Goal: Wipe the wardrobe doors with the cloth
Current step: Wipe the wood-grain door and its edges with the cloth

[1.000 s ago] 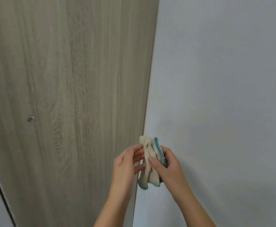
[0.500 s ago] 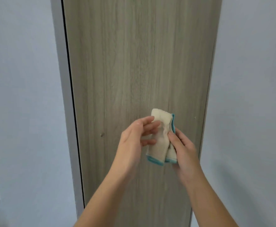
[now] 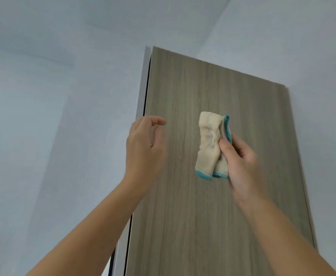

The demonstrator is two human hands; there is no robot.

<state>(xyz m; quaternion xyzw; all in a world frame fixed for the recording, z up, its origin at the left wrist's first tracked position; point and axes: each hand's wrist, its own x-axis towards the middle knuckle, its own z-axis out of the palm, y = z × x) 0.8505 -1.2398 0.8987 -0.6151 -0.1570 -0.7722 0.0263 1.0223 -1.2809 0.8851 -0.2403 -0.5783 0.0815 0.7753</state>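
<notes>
Pale walls (image 3: 43,96) are framing the door (image 3: 213,216). Right hand (image 3: 240,158) is gripping the cloth (image 3: 211,144); left hand (image 3: 143,144) is hovering, fingers (image 3: 159,122) loose. Wiping probably about to begin: cloth needs pressing flat onto the door.

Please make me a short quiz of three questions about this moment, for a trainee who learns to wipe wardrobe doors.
1. True or false: the cloth is spread flat on the wardrobe door.
2. The cloth's edging is: A red, B teal, C black.
3. Which hand holds nothing?
Key: 1 false, it is folded and gripped by the right hand; 2 B; 3 the left hand, fingers loosely curled.
</notes>
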